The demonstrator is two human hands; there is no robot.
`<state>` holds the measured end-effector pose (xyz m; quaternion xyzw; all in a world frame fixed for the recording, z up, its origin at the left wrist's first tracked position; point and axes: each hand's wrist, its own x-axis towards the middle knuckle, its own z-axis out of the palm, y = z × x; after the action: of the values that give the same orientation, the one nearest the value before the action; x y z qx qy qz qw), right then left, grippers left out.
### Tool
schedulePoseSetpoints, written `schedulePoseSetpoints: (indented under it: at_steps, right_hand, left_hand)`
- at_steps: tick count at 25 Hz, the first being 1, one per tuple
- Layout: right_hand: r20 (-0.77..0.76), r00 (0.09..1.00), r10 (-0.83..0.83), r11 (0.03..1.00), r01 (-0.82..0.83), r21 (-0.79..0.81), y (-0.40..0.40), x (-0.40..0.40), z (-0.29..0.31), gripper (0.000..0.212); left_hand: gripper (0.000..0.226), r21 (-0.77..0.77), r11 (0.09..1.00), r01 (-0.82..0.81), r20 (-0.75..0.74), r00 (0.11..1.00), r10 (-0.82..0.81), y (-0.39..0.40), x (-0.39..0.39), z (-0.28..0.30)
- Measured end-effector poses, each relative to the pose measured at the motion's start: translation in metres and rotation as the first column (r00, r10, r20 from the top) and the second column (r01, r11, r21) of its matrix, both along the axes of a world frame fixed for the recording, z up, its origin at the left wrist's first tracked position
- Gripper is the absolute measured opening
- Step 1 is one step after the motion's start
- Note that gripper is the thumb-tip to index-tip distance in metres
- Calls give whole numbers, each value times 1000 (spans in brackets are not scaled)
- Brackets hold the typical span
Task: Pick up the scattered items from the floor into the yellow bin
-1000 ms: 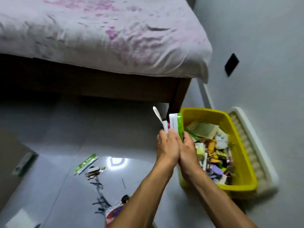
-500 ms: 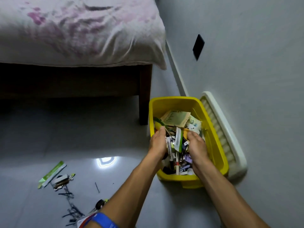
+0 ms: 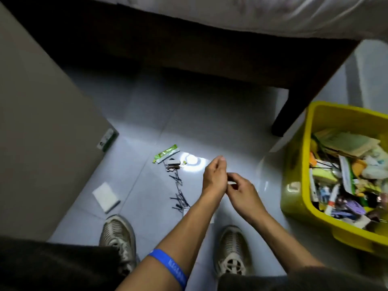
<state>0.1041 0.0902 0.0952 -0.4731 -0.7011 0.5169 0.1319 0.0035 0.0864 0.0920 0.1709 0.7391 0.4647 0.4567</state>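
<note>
The yellow bin [image 3: 298, 185] stands on the floor at the right, filled with packets, papers and small items. My left hand [image 3: 214, 175] and my right hand [image 3: 242, 191] hover close together above the floor, left of the bin, fingers loosely curled, nothing visibly held. On the tiles to their left lie a green packet [image 3: 167, 153], a small cluster of clips and bits [image 3: 173, 164], several black hairpins [image 3: 178, 192] and a white pad [image 3: 106, 196]. A green and white box [image 3: 107, 139] leans by the cabinet corner.
A grey cabinet [image 3: 42, 122] fills the left side. The dark bed frame with its leg [image 3: 294, 108] runs across the back, close to the bin. My two shoes [image 3: 117, 234] [image 3: 232, 248] stand on the tiles below the hands.
Both hands left the bundle of items in the bin and drew back to the left, over the floor. The view swung left and down towards the scattered items.
</note>
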Motion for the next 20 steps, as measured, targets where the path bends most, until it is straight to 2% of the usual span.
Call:
schedulePoseSetpoints:
  at_steps: [2,3,5,6,8,9,11,13,14,16,17,18,19,20]
  right_hand:
    - [214,948,237,964,-257,70,-15,-27,-23,41]
    - [375,849,372,894,-436,102,-25,-36,-39,57]
    - [622,575,531,701,-710,57,-50,-51,-72,85]
    - [667,487,564,630,-776,35,-61,-59,-88,89]
    - [693,438,573,535,-840,89,-72,-70,-113,80]
    - [685,461,564,514,-845,146,-73,-77,-123,74]
    - [639,566,522,541,-798,266,-69,-87,-137,69]
    - [555,676,485,640,-707,301,-69,-102,-142,68]
    - [500,727,471,710,-648,273,-70,-112,-142,69]
    - [381,820,427,859,-500,113,-66,-130,-140,66]
    - [307,883,354,932,-362,-34,-60,-133,-139,58]
    - [221,952,212,962,-164,-216,-51,-133,-139,46]
    - [157,987,32,923,32,-384,-42,-131,-137,35]
    - [127,981,-149,861,192,-472,-35,-128,-134,27]
  left_hand:
    - [35,-30,999,-33,-60,998,31,-25,-44,-20]
    - [34,-54,996,-67,-82,995,63,-41,-63,-30]
    - [31,-125,977,-171,-147,977,152,-76,-104,-55]
    - [30,-167,961,-222,-200,962,187,-96,-126,-70]
    - [33,-238,924,-298,-316,924,216,-129,-167,-97]
    - [36,-280,902,-329,-388,898,207,-143,-186,-108]
    - [48,-415,831,-370,-571,817,78,-165,-219,-126]
    - [69,-588,686,-429,-642,763,-74,-184,-251,-139]
    - [76,-632,620,-465,-633,771,-67,-195,-267,-143]
    - [75,-633,580,-513,-612,790,30,-211,-292,-151]
    - [72,-611,589,-529,-608,790,79,-215,-298,-153]
    - [70,-582,607,-541,-594,793,137,-211,-298,-154]
    - [68,-533,634,-561,-562,794,231,-203,-292,-152]
    - [65,-457,673,-582,-501,793,347,-188,-282,-148]
